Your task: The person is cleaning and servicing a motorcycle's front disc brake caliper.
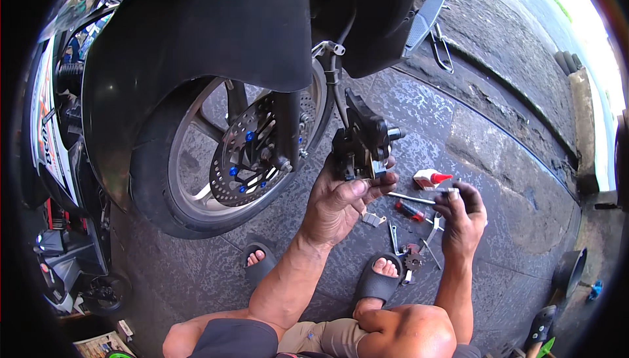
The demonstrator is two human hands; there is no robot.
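My left hand [337, 204] is wrapped round the underside of a black brake caliper [367, 138], holding it up beside the front wheel. A brake hose [339, 89] runs from above down to the caliper. My right hand [462, 210] pinches a slim metal rod [413, 198] whose far end points toward the caliper; its exact kind I cannot tell. Left of the caliper is the drilled brake disc [239, 155] with blue bolts, on the front wheel [173, 181]. Below my hands a brake pad [373, 219] lies on the floor.
On the floor lie a white bottle with a red tip [431, 178], a red-and-black screwdriver [409, 211], a wrench [394, 237] and a toothed sprocket [413, 261]. Another motorcycle [59, 135] stands at the left. A dark tub [570, 271] and a person's clog [542, 322] are at the right.
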